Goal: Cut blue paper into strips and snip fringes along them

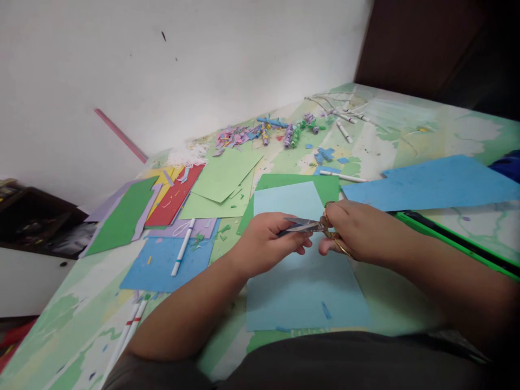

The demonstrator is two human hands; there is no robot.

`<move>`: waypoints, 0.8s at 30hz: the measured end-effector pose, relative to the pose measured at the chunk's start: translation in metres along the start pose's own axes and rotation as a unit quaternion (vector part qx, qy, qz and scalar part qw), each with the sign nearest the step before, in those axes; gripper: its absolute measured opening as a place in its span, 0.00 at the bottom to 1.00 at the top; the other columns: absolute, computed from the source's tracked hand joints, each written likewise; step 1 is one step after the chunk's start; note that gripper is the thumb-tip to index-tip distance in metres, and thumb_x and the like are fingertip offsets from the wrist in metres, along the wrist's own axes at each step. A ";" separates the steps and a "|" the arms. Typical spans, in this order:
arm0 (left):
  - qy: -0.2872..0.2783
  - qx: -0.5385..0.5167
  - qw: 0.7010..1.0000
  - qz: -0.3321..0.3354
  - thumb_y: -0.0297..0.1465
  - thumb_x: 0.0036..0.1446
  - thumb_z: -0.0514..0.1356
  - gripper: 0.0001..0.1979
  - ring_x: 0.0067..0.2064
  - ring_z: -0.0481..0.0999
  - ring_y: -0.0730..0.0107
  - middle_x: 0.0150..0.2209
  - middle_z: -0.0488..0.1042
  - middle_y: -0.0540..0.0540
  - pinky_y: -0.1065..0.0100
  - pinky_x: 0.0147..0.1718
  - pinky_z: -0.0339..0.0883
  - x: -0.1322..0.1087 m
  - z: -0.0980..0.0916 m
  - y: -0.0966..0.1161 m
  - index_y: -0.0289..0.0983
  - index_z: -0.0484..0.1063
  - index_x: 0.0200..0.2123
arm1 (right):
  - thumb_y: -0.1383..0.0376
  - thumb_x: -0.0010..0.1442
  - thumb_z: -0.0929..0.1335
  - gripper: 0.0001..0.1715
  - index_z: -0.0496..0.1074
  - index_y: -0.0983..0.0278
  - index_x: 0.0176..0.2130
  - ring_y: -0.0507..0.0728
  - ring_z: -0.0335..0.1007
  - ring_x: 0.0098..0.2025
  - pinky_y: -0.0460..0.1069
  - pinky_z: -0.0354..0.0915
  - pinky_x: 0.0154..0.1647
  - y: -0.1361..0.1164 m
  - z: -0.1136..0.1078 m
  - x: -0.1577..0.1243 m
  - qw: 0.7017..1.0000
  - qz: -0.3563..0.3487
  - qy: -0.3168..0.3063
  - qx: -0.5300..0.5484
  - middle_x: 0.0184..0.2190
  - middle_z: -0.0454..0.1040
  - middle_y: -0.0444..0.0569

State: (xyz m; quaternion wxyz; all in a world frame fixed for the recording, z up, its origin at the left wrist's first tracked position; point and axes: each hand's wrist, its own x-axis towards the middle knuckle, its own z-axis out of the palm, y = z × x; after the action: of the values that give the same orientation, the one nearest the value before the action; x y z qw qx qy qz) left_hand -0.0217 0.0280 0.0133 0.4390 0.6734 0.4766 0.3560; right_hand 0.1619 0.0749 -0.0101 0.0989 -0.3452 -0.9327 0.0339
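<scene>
While the right hand (359, 227) grips them, scissors (318, 226) point left, seemingly crosswise.

Over by the wall, the person's right hand (361, 230) grips the gold handles of a pair of scissors (304, 225), their blades pointing into the curled fingers of the left hand (266, 244); whatever those fingers pinch is hard to make out. Both hands hover above a light blue sheet (300, 306) on the green-patterned tablecloth (77, 330). Leftward, a white marker (183, 248) lies partly across a darker blue sheet (158, 268); farther back sit colourful paper scraps (235, 137) and white string (187, 155).
</scene>
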 end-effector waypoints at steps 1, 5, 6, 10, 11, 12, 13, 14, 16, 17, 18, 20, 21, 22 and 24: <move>-0.004 -0.002 1.000 0.001 0.27 0.49 0.57 0.05 0.23 0.72 0.79 0.23 0.73 0.50 0.76 0.24 0.67 0.000 0.000 0.000 0.34 0.72 0.26 | 0.45 0.49 0.62 0.26 0.63 0.65 0.27 0.57 0.64 0.26 0.48 0.54 0.23 0.000 0.000 0.000 1.000 -0.002 0.000 -0.001 0.24 0.68 0.51; -0.021 -0.019 1.000 -0.013 0.29 0.51 0.55 0.06 0.24 0.72 0.79 0.23 0.72 0.50 0.76 0.26 0.67 0.000 0.000 0.001 0.34 0.71 0.26 | 0.45 0.50 0.63 0.25 0.63 0.65 0.26 0.56 0.63 0.25 0.47 0.53 0.23 0.003 0.000 0.001 1.000 -0.008 0.007 0.005 0.22 0.67 0.50; -0.025 -0.026 0.999 -0.019 0.29 0.51 0.55 0.06 0.24 0.71 0.79 0.23 0.72 0.50 0.76 0.26 0.67 0.001 0.000 0.001 0.34 0.71 0.27 | 0.45 0.50 0.62 0.24 0.63 0.65 0.26 0.56 0.63 0.25 0.47 0.53 0.23 0.004 0.001 0.000 1.000 -0.010 0.008 0.006 0.22 0.67 0.50; -0.017 -0.053 0.998 -0.041 0.30 0.52 0.54 0.07 0.24 0.70 0.79 0.23 0.71 0.50 0.76 0.25 0.66 0.002 0.001 0.001 0.33 0.69 0.26 | 0.45 0.51 0.61 0.25 0.62 0.65 0.28 0.57 0.62 0.27 0.48 0.54 0.25 0.009 0.004 -0.001 0.999 -0.010 0.017 0.028 0.24 0.67 0.51; -0.009 -0.059 0.997 -0.043 0.31 0.52 0.54 0.08 0.24 0.70 0.79 0.23 0.71 0.50 0.75 0.25 0.66 0.003 0.001 0.001 0.33 0.69 0.25 | 0.44 0.50 0.61 0.26 0.62 0.65 0.29 0.57 0.62 0.28 0.48 0.55 0.25 0.010 0.004 -0.001 0.999 -0.007 0.018 0.043 0.25 0.67 0.51; 0.001 -0.065 0.997 -0.044 0.31 0.52 0.54 0.09 0.24 0.70 0.79 0.23 0.71 0.49 0.75 0.25 0.66 0.003 0.001 0.001 0.33 0.69 0.25 | 0.44 0.50 0.61 0.26 0.61 0.65 0.29 0.57 0.61 0.28 0.48 0.55 0.26 0.012 0.005 -0.001 0.998 -0.004 0.018 0.059 0.26 0.66 0.51; 0.012 -0.069 0.997 -0.043 0.31 0.53 0.54 0.09 0.24 0.70 0.78 0.23 0.71 0.49 0.74 0.25 0.66 0.003 0.001 0.001 0.33 0.69 0.25 | 0.44 0.50 0.61 0.26 0.60 0.65 0.30 0.56 0.61 0.28 0.48 0.55 0.26 0.013 0.005 -0.001 0.997 -0.001 0.015 0.073 0.26 0.66 0.50; 0.022 -0.071 0.996 -0.043 0.32 0.53 0.53 0.09 0.25 0.70 0.78 0.23 0.70 0.49 0.74 0.26 0.66 0.004 0.001 0.001 0.33 0.68 0.26 | 0.43 0.50 0.61 0.26 0.60 0.64 0.29 0.56 0.60 0.28 0.48 0.55 0.26 0.014 0.005 -0.001 0.996 0.001 0.011 0.084 0.26 0.66 0.50; 0.041 -0.072 0.996 -0.042 0.32 0.53 0.53 0.09 0.25 0.69 0.78 0.23 0.70 0.49 0.74 0.26 0.65 0.005 0.002 0.000 0.33 0.68 0.26 | 0.44 0.50 0.61 0.26 0.59 0.64 0.29 0.56 0.60 0.28 0.48 0.55 0.26 0.014 0.005 -0.001 0.995 0.005 -0.002 0.099 0.26 0.65 0.50; 0.046 -0.074 0.995 -0.042 0.31 0.53 0.53 0.09 0.25 0.69 0.78 0.23 0.70 0.49 0.74 0.26 0.65 0.005 0.002 -0.001 0.33 0.68 0.26 | 0.44 0.50 0.61 0.26 0.59 0.64 0.29 0.56 0.60 0.28 0.48 0.54 0.26 0.014 0.005 0.000 0.995 0.006 -0.010 0.104 0.26 0.65 0.50; 0.047 -0.075 0.995 -0.042 0.31 0.53 0.53 0.09 0.25 0.69 0.78 0.23 0.69 0.49 0.74 0.26 0.65 0.006 0.002 -0.001 0.33 0.68 0.25 | 0.44 0.50 0.61 0.25 0.59 0.64 0.29 0.56 0.60 0.28 0.48 0.54 0.26 0.014 0.005 0.000 0.994 0.008 -0.018 0.108 0.27 0.65 0.50; 0.038 -0.072 0.996 -0.039 0.30 0.53 0.52 0.09 0.25 0.69 0.79 0.23 0.69 0.50 0.74 0.26 0.65 0.007 0.003 -0.002 0.33 0.68 0.25 | 0.44 0.50 0.61 0.25 0.59 0.64 0.29 0.56 0.59 0.28 0.48 0.54 0.26 0.012 0.004 0.001 0.992 0.011 -0.035 0.119 0.27 0.65 0.50; 0.034 -0.064 0.997 -0.038 0.30 0.53 0.53 0.09 0.25 0.69 0.79 0.23 0.69 0.50 0.74 0.27 0.65 0.007 0.004 -0.003 0.33 0.69 0.25 | 0.45 0.50 0.61 0.24 0.58 0.64 0.29 0.56 0.59 0.29 0.48 0.54 0.26 0.010 0.004 0.001 0.991 0.011 -0.041 0.124 0.27 0.65 0.50; 0.031 -0.055 0.997 -0.037 0.29 0.53 0.53 0.09 0.25 0.69 0.79 0.23 0.69 0.50 0.74 0.27 0.65 0.007 0.004 -0.003 0.33 0.69 0.25 | 0.45 0.51 0.61 0.24 0.58 0.63 0.29 0.56 0.59 0.29 0.48 0.54 0.26 0.009 0.003 0.001 0.991 0.011 -0.046 0.129 0.27 0.65 0.50; 0.033 -0.034 0.998 -0.033 0.29 0.52 0.53 0.09 0.25 0.69 0.79 0.22 0.70 0.50 0.74 0.27 0.65 0.007 0.004 -0.003 0.33 0.69 0.25 | 0.46 0.51 0.60 0.23 0.58 0.63 0.28 0.56 0.59 0.29 0.48 0.53 0.26 0.007 0.002 0.001 0.990 0.011 -0.049 0.135 0.27 0.65 0.50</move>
State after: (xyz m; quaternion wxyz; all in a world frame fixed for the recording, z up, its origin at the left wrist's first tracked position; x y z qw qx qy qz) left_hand -0.0170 0.0337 0.0093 0.4577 0.6298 0.5003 0.3790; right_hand 0.1651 0.0810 -0.0131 0.0986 -0.3366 -0.9196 0.1768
